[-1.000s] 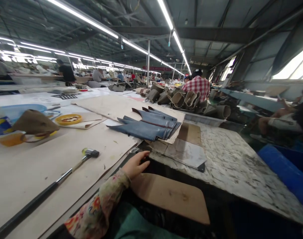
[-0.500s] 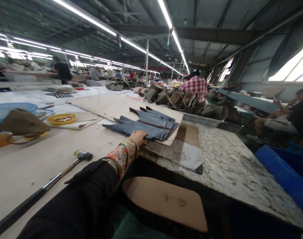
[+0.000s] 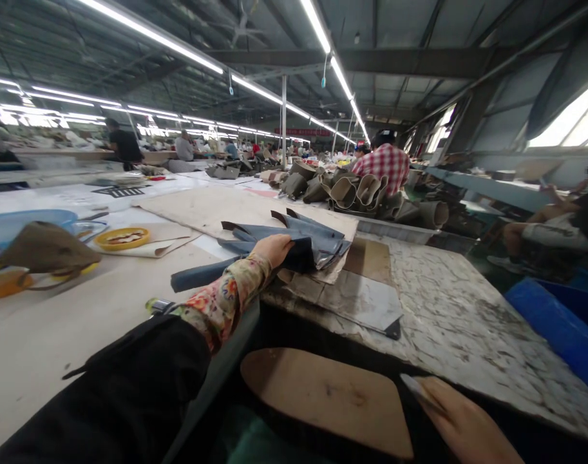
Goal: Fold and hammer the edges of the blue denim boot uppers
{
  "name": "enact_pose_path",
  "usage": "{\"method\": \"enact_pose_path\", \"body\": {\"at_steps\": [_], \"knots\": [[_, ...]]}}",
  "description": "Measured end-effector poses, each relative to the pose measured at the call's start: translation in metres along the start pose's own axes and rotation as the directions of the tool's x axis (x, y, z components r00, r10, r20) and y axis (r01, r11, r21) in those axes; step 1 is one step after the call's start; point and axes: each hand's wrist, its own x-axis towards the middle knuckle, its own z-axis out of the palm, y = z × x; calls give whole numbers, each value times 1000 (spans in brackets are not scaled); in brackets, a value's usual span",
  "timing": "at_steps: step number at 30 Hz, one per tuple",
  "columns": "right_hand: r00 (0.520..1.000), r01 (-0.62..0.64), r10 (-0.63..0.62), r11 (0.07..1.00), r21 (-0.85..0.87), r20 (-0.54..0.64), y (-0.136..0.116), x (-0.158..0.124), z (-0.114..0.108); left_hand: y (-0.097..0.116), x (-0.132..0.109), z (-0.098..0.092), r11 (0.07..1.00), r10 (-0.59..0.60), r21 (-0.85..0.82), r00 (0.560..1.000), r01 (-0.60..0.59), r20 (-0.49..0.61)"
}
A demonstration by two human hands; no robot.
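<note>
My left hand, in a floral sleeve cuff, is closed on the near edge of a blue leather piece and bends it upward. This top piece belongs to a pile of blue leather pieces with pointed ends. Low on the right, my right hand is slightly blurred, with its fingers together around a small pale, flat, pointed thing whose kind I cannot make out. Between my hands lies a tan board with one rounded end. The mallet shows only its head beside my left sleeve.
A yellow dish, a blue basin and a brown leather piece are on the left. Rolled brown leather parts are heaped behind the pile. A blue bin stands right; a co-worker in a checked shirt is beyond.
My left hand has gone from resting at the pile's near edge to lifting the top blue piece's edge. My right hand has come into view at the lower right.
</note>
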Motion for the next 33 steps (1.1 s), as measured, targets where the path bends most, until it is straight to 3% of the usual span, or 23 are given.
{"method": "enact_pose_path", "body": {"at_steps": [1,6,11,15,19,22,25,28,31,33], "knots": [[998,40,-39,999,-23,59,-7,15,10,3,-5,-1,999,32,0,999,-32,3],[947,318,-309,942,-110,91,-79,94,48,21,-23,-16,990,139,13,990,-139,4],[935,355,-346,918,-175,83,-145,158,64,41,-38,-19,981,191,31,981,-191,20],[969,246,-237,952,-182,70,-146,186,81,36,-43,-18,990,140,37,990,-139,-21],[977,209,-203,969,-131,58,-128,190,94,2,-31,-50,995,-88,37,980,96,-177],[978,210,-210,977,-34,20,-122,188,98,-24,-27,-88,973,-211,-5,886,229,-413],[972,237,-234,965,116,-38,-124,186,95,-28,-40,-125,993,-79,21,773,118,-629],[961,273,-244,915,298,-130,-124,183,83,-11,-65,-161,993,94,114,666,-13,-740],[951,262,-147,852,454,-273,-120,180,61,14,-86,-199,989,149,134,534,-68,-832],[928,258,-58,813,522,-369,-116,177,42,31,-93,-221,985,140,72,485,-156,-863]]}}
